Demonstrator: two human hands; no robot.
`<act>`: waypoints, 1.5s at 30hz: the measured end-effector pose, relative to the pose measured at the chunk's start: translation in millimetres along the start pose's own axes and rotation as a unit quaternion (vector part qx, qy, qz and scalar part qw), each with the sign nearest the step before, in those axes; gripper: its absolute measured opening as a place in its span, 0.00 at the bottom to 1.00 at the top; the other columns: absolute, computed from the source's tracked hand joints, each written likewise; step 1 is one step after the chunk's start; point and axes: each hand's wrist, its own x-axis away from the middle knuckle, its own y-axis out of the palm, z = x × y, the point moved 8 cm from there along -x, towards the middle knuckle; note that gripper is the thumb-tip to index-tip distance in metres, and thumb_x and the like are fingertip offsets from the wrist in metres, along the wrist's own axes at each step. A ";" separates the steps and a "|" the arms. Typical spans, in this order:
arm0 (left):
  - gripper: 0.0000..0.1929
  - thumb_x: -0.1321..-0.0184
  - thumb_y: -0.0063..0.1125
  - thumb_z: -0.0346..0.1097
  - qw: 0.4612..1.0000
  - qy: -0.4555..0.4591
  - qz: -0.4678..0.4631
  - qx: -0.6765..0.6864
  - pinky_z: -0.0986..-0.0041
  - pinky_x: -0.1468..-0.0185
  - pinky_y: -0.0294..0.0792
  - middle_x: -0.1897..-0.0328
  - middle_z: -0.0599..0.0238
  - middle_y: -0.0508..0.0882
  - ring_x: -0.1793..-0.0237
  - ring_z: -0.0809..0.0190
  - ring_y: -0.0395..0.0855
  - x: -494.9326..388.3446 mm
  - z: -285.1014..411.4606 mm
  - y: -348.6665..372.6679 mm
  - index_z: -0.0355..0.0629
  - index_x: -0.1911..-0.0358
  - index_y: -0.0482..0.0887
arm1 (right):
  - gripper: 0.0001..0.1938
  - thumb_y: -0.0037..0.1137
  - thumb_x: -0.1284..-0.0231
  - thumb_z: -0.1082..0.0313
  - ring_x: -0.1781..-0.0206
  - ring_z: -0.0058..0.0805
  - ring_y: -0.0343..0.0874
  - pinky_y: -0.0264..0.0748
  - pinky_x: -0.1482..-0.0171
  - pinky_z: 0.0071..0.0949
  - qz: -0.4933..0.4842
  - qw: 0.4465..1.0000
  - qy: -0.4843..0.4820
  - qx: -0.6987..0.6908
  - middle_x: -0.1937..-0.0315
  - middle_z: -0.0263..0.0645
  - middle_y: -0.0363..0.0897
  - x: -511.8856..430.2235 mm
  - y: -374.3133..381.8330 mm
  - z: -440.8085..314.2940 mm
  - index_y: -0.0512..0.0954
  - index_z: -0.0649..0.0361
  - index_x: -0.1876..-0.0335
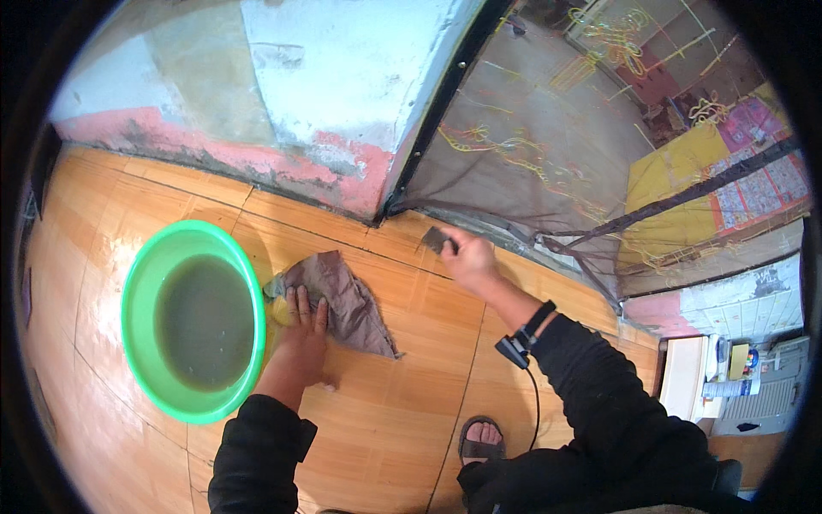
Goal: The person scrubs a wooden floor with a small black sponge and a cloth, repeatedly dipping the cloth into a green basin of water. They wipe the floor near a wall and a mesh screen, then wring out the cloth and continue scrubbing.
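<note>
My left hand [302, 350] rests on the floor with its fingers spread over the edge of a crumpled purplish-grey cloth [350, 308]. In my right hand [472, 260] is a small dark flat piece [437, 239], perhaps a scraper or pad, held against the floor near the foot of the doorway. Left of the cloth stands a bright green plastic basin [141, 321] with murky grey water [205, 321] in it. Part of the cloth lies under my left fingers, and its edge comes close to the basin's rim.
Wood-patterned floor tiles [385, 398] run beneath everything. A peeling white and pink wall [334, 96] ends at a dark door frame [443, 96]. Beside it hangs a mesh curtain [501, 128]. A strap with a black cable [536, 398] is on my right wrist. My sandalled foot [483, 437] is below.
</note>
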 end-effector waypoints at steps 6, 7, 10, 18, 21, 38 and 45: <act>0.90 0.65 0.83 0.86 0.998 -0.006 0.059 -0.012 0.21 0.12 0.55 0.04 0.13 0.44 0.05 0.15 0.38 -13.1 4.7 15.8 0.33 0.05 0.46 | 0.25 0.68 0.22 0.75 0.40 0.35 0.94 0.87 0.35 0.33 -0.037 0.979 0.033 -0.200 0.38 0.50 0.95 -21.1 -19.1 51.4 0.81 0.73 0.23; 0.90 0.65 0.84 0.86 0.998 -0.011 0.057 -0.011 0.20 0.13 0.57 0.04 0.13 0.44 0.05 0.15 0.38 -13.7 3.9 15.2 0.33 0.05 0.46 | 0.27 0.68 0.22 0.75 0.37 0.35 0.94 0.86 0.32 0.33 -0.041 0.991 0.049 -0.120 0.36 0.51 0.95 -19.5 -17.7 58.3 0.80 0.71 0.21; 0.90 0.65 0.85 0.85 1.000 -0.014 -0.001 0.019 0.17 0.18 0.62 0.04 0.14 0.43 0.05 0.15 0.38 -10.0 3.2 12.4 0.34 0.05 0.46 | 0.35 0.68 0.24 0.74 0.17 0.47 0.80 0.75 0.17 0.41 -0.033 0.997 -0.039 -0.051 0.18 0.54 0.80 -4.4 -17.6 49.4 0.72 0.62 0.13; 0.89 0.64 0.82 0.87 0.996 0.038 -0.054 -0.067 0.12 0.20 0.62 0.03 0.20 0.44 0.06 0.12 0.37 -6.6 10.5 -2.6 0.35 0.05 0.47 | 0.34 0.55 0.14 0.67 0.03 0.54 0.53 0.54 0.05 0.47 -0.067 0.986 -0.147 0.042 0.03 0.47 0.56 -4.1 42.5 -20.1 0.65 0.56 0.07; 0.89 0.64 0.83 0.86 0.996 0.051 -0.037 -0.056 0.12 0.19 0.59 0.02 0.19 0.44 0.06 0.13 0.37 -10.6 12.4 1.1 0.35 0.05 0.47 | 0.32 0.55 0.13 0.63 0.03 0.53 0.53 0.53 0.05 0.48 -0.055 0.974 -0.212 0.063 0.04 0.46 0.58 -15.7 71.0 -53.4 0.67 0.56 0.08; 0.88 0.61 0.88 0.80 0.997 -0.028 -0.058 0.052 0.13 0.15 0.50 0.02 0.19 0.39 0.03 0.19 0.37 2.7 4.6 5.9 0.35 0.04 0.43 | 0.30 0.55 0.12 0.61 0.04 0.51 0.59 0.56 0.06 0.53 -0.105 0.960 -0.252 0.071 0.06 0.49 0.62 14.2 61.6 -34.3 0.71 0.59 0.11; 0.77 0.49 0.83 0.78 0.992 -0.023 0.022 0.120 0.19 0.09 0.38 0.05 0.14 0.44 0.05 0.15 0.38 42.9 13.7 38.5 0.28 0.08 0.54 | 0.31 0.55 0.13 0.64 0.05 0.52 0.60 0.60 0.07 0.47 -0.122 0.943 -0.207 0.232 0.06 0.50 0.62 6.5 19.9 -5.4 0.70 0.63 0.11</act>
